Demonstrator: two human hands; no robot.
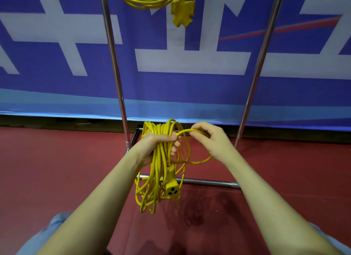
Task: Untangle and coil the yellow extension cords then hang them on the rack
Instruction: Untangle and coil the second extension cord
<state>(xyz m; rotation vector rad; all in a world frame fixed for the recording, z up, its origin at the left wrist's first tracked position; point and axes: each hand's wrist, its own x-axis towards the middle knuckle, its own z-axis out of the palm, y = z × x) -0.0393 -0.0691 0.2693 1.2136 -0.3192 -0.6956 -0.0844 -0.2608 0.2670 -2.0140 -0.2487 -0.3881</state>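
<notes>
One bundle of yellow extension cord hangs coiled from the top of the chrome tube rack, its three-way socket block dangling at the far centre — that one looks done. Down near the red floor, the left hand grips a second yellow cord coil around its middle, loops drooping below, the socket end hanging loose. The right hand pinches a free strand, feeding it toward the coil. My read: winding nearly finished, hanging this one remains.
</notes>
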